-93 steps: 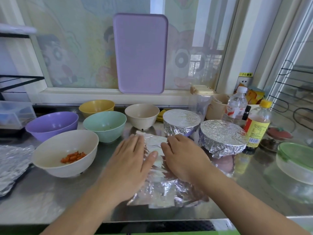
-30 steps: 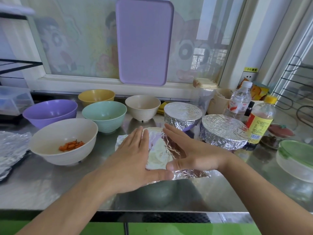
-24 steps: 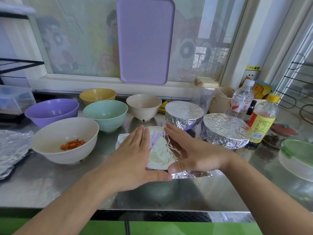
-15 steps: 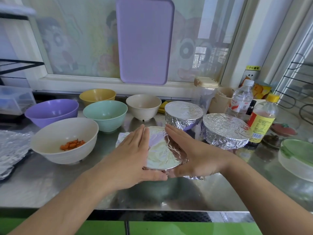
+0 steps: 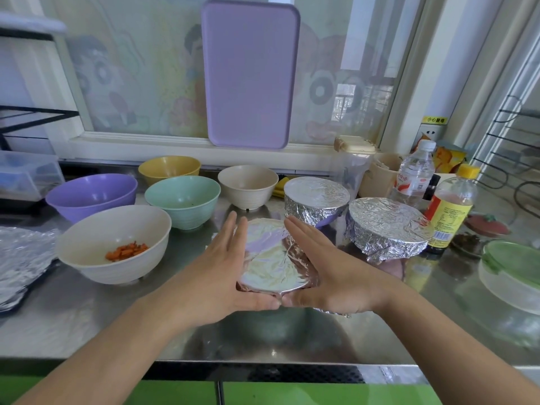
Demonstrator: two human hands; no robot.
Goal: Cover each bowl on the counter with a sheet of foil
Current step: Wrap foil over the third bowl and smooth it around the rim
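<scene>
Far left on the counter [image 5: 73, 314]: spare foil sheets [image 5: 20, 258], crumpled. Next to them a cream bowl [image 5: 114, 244] with diced carrot [image 5: 126, 251], uncovered. Behind it a purple bowl [image 5: 90, 195], then a yellow bowl [image 5: 169, 168], mint bowl [image 5: 182, 200] and small beige bowl [image 5: 247, 184], all uncovered.

Centre: bowl under foil [image 5: 271, 258], near the front edge. Left hand [image 5: 222, 273] against its left side, fingers straight, palm pressing foil to the wall. Right hand [image 5: 321, 273] mirrors it on the right side, fingers straight too. Thumbs meet at the near rim. Neither hand curls round anything; both flat, pressing. Foil top is smooth, the skirt wrinkled under the right palm.

Right of that: two foil-covered bowls, rear one [image 5: 317, 197] showing purple under its skirt, front one [image 5: 385, 226] fully wrapped. Then a water bottle [image 5: 415, 173], a yellow-capped bottle [image 5: 451, 209], and a green-lidded container [image 5: 514, 270] at far right.

Lilac tray [image 5: 249, 74] leans upright against the window behind.
</scene>
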